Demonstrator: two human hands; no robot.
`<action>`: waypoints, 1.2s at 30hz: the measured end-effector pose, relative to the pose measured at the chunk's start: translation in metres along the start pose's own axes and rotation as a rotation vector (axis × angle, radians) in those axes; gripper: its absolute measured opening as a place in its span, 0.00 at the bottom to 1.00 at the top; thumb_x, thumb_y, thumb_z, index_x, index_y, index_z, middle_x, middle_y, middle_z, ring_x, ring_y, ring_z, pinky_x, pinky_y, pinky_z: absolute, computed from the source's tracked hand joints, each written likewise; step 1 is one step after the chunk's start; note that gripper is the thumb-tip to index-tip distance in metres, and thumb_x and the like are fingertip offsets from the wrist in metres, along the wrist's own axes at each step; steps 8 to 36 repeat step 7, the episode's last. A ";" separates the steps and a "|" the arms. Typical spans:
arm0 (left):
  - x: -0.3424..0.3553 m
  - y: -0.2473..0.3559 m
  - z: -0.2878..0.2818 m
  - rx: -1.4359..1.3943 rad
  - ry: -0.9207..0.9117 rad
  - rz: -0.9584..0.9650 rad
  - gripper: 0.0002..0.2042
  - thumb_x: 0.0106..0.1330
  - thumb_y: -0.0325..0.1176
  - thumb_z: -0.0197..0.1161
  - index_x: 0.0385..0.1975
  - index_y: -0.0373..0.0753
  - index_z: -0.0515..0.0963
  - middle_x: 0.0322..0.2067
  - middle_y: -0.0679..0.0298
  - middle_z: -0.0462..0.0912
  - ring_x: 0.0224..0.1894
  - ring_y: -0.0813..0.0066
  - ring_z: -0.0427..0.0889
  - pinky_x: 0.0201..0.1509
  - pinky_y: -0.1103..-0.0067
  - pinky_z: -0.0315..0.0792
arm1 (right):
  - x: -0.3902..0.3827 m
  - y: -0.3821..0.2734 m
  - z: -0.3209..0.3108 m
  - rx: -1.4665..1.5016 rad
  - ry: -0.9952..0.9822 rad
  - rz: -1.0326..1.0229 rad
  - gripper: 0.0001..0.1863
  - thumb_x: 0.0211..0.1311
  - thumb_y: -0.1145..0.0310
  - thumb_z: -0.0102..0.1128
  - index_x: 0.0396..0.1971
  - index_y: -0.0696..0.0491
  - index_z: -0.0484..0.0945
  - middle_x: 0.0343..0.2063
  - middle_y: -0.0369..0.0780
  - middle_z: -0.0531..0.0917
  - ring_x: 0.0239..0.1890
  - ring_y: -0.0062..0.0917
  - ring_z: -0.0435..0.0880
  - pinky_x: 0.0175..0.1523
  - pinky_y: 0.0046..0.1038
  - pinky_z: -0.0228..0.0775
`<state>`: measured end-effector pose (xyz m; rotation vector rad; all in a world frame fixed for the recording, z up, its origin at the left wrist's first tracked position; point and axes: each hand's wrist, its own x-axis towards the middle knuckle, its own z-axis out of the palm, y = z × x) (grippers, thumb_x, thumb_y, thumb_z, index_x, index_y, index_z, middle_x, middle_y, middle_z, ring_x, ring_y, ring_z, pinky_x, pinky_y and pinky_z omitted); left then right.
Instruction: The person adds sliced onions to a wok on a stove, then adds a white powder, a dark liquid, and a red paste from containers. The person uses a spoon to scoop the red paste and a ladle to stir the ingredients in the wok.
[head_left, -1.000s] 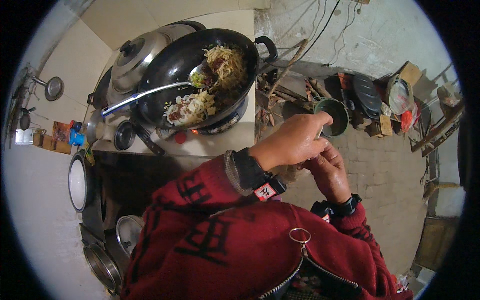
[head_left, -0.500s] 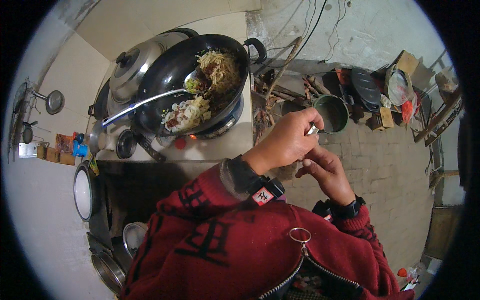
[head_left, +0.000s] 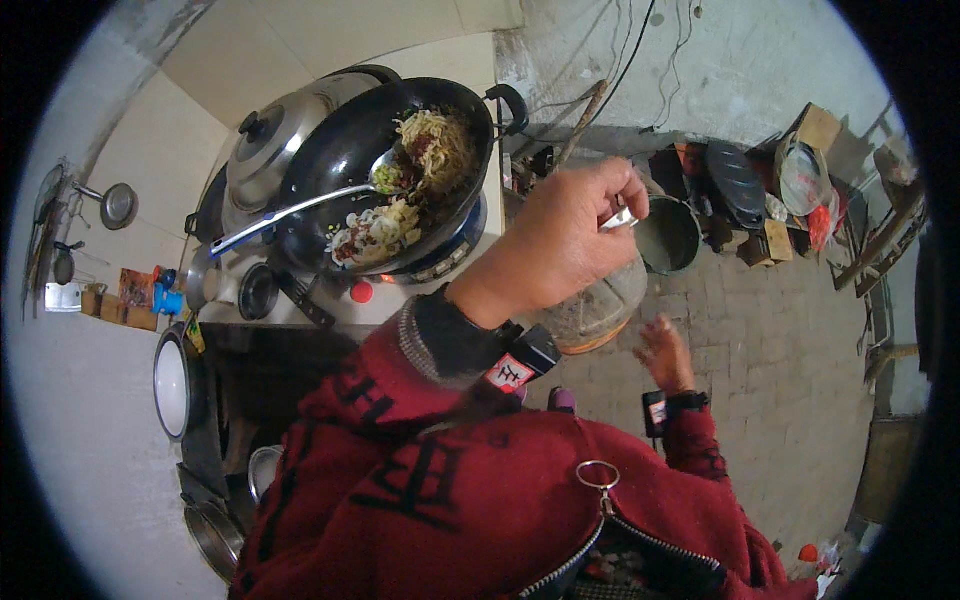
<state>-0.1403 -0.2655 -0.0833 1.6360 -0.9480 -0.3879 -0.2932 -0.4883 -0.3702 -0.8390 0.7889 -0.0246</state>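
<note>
My left hand (head_left: 560,235), out in the middle, is closed around a small silvery object (head_left: 619,219) that pokes out by the thumb; its kind is not clear. Just below that hand is a translucent plastic jug (head_left: 605,305) with an orange-brown lower edge. Part of it is hidden, and I cannot tell whether it is held or standing. My right hand (head_left: 665,355), lower and apart from the left, is held open and slightly blurred. Left of my hands, a black wok (head_left: 330,140) holds pale shredded food (head_left: 440,145), white slices (head_left: 370,235) and a metal ladle (head_left: 320,194) with chopped greens.
The wok sits on a gas burner (head_left: 450,255) on the tiled counter. Behind it stands a lidded steel pot (head_left: 270,150). A cleaver (head_left: 300,298) and a red cap (head_left: 361,291) lie near the counter's front edge. Beyond my hands, a dark bucket (head_left: 668,235) stands on the brick floor.
My hands have come apart: the right moved down and opened, while the left shifted slightly left, still closed on the silvery object. More of the jug shows now.
</note>
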 end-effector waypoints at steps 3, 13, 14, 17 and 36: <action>0.003 0.025 -0.003 -0.023 0.097 0.073 0.06 0.49 0.22 0.56 0.27 0.34 0.70 0.15 0.70 0.67 0.18 0.87 0.62 0.21 0.84 0.59 | 0.026 0.050 -0.012 0.062 -0.228 0.153 0.30 0.62 0.49 0.49 0.61 0.46 0.60 0.61 0.37 0.63 0.61 0.30 0.62 0.60 0.43 0.57; 0.000 0.056 -0.016 -0.048 0.124 0.168 0.07 0.50 0.20 0.56 0.29 0.35 0.71 0.13 0.73 0.68 0.17 0.92 0.62 0.20 0.87 0.57 | 0.045 0.076 0.024 -0.771 -0.597 -0.248 0.31 0.60 0.46 0.49 0.60 0.45 0.61 0.60 0.37 0.64 0.62 0.29 0.60 0.62 0.41 0.55; 0.000 0.056 -0.016 -0.048 0.124 0.168 0.07 0.50 0.20 0.56 0.29 0.35 0.71 0.13 0.73 0.68 0.17 0.92 0.62 0.20 0.87 0.57 | 0.045 0.076 0.024 -0.771 -0.597 -0.248 0.31 0.60 0.46 0.49 0.60 0.45 0.61 0.60 0.37 0.64 0.62 0.29 0.60 0.62 0.41 0.55; 0.000 0.056 -0.016 -0.048 0.124 0.168 0.07 0.50 0.20 0.56 0.29 0.35 0.71 0.13 0.73 0.68 0.17 0.92 0.62 0.20 0.87 0.57 | 0.045 0.076 0.024 -0.771 -0.597 -0.248 0.31 0.60 0.46 0.49 0.60 0.45 0.61 0.60 0.37 0.64 0.62 0.29 0.60 0.62 0.41 0.55; 0.000 0.056 -0.016 -0.048 0.124 0.168 0.07 0.50 0.20 0.56 0.29 0.35 0.71 0.13 0.73 0.68 0.17 0.92 0.62 0.20 0.87 0.57 | 0.045 0.076 0.024 -0.771 -0.597 -0.248 0.31 0.60 0.46 0.49 0.60 0.45 0.61 0.60 0.37 0.64 0.62 0.29 0.60 0.62 0.41 0.55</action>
